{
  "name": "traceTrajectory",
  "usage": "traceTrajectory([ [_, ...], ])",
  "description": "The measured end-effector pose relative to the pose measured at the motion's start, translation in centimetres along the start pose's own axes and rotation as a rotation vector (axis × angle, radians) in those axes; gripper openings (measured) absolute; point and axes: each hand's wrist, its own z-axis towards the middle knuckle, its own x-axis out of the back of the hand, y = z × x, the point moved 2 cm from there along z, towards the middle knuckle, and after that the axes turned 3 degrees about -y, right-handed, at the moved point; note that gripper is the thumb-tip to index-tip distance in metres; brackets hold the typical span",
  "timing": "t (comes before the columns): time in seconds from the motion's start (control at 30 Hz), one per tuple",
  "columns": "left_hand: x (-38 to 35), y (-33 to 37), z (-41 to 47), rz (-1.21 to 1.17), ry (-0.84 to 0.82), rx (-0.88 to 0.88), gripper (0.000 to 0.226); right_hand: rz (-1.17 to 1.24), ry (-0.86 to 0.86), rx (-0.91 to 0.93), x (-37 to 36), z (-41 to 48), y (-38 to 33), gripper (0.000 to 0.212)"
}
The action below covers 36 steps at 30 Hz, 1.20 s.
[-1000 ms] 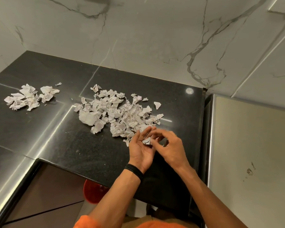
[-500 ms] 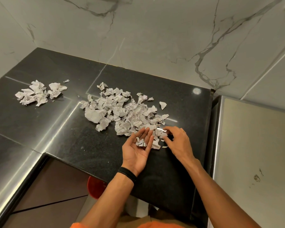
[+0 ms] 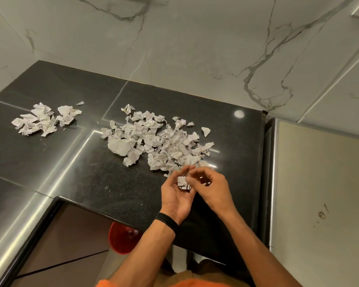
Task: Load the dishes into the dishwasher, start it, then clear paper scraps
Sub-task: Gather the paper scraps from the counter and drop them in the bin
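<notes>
Hands, two, bare, working together at the near right edge of the main heap.

- Left hand: palm up, fingers cupped round the held scraps; black wristband at the wrist.
- Right hand: fingers curled, thumb and forefinger pinching at the same held scraps, tucking them into the left palm.
- Change: half a second ago the left hand lay with straight fingers at the heap's edge and the right hand was flat on the tabletop, raking pieces toward it. Both hands are now raised just clear of the surface and closed over the catch. One more small batch appears gathered; the scrap-clearing stage is underway and, by what remains, far from done.
- Main heap: torn, crumpled white paper with dark markings, mid tabletop, just beyond the hands; bulk untouched.
- Small heap: well apart to the left, with one fleck just beside it.
- Stray scrap: just right of the main heap.
- Red container: below the tabletop's front edge, partly hidden; a likely place for the scraps, though its contents cannot be told.
- Steel-topped unit: right of the tabletop; bare, stained.
- Marble wall: behind.
- Obstructions: none between hands and heaps. Loose small pieces may slip from the cupped palm.
</notes>
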Motion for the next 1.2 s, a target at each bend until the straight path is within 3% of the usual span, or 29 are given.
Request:
traceTrajectory([
  [0.13, 1.4, 2.7, -1.1, -0.076, -0.031, 0.016, 0.033, -0.064, 0.117, 0.025, -1.1, 0.1, -0.4, 0.012],
  [0.3, 4.5, 7.3, -2.1, -0.113, -0.003, -0.029, 0.032, -0.359, 0.041, -0.009, -4.4, 1.7, 0.8, 0.015],
  [0.47, 6.6, 10.6, -2.4, -0.108, 0.002, -0.048, 0.030, -0.757, 0.030, 0.098, -8.0, 2.9, 0.9, 0.019],
  [0.73, 7.7, 12.8, -2.8, -0.082, -0.028, -0.040, 0.035, -1.000, 0.094, 0.178, -10.2, 3.7, 1.9, 0.019],
  [0.83, 7.4, 13.0, -2.8, -0.051, -0.041, -0.021, 0.035, -0.895, 0.187, 0.130, -9.9, 2.7, 1.7, 0.021],
  [0.93, 6.9, 12.6, -2.5, -0.014, -0.052, 0.006, 0.033, -0.440, 0.306, 0.009, -9.8, 1.2, 0.6, 0.016],
  [1.03, 6.5, 11.6, -1.9, 0.001, -0.059, 0.045, 0.034, -0.181, 0.211, 0.080, -11.3, 0.0, -1.5, 0.015],
  [1.1, 6.3, 11.0, -1.5, 0.019, -0.053, 0.054, 0.036, -0.147, 0.114, 0.118, -12.7, -0.5, -2.2, 0.013],
  [1.2, 6.1, 10.9, -1.3, -0.027, -0.047, 0.064, 0.037, -0.138, 0.135, 0.115, -13.1, -0.3, -1.8, 0.010],
])
